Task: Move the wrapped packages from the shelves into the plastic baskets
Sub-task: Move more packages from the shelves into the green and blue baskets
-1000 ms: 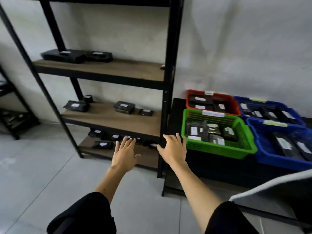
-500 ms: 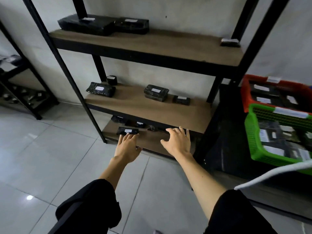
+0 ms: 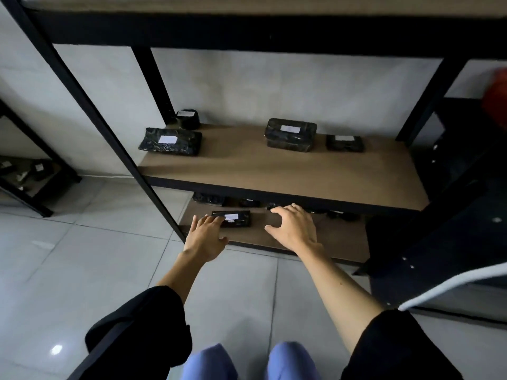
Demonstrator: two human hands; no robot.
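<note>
**Both hands reach toward the bottom shelf, nothing gripped**

The black metal rack (image 3: 90, 94) fills most of your view, standing on the pale tiled floor (image 3: 68, 270) against the wall. Its middle shelf (image 3: 288, 174) is a brown board carrying four black wrapped packages with white labels: a long flat package (image 3: 170, 141) near the left edge, a small round-topped package (image 3: 187, 118) behind it in the back left corner, a thick package (image 3: 290, 134) toward the back right, and a small package (image 3: 344, 143) just beside that one, nearer the right edge.

The bottom shelf (image 3: 337, 239) sits below. Near its front left corner lies a flat labelled package (image 3: 233, 218). More dark packages (image 3: 208, 199) lie along the back of this board, half hidden under the middle shelf's front edge.

Your left hand (image 3: 205, 237) is spread with straight fingers, its fingertips (image 3: 216, 220) at the flat labelled package's left end; whether they touch it is not clear. Your right hand (image 3: 295, 229) hovers over the bare board to the right of that package, fingers loosely curved and holding nothing.

A blurred red basket (image 3: 495, 101) shows at the right edge of the view, well apart from both hands.
</note>
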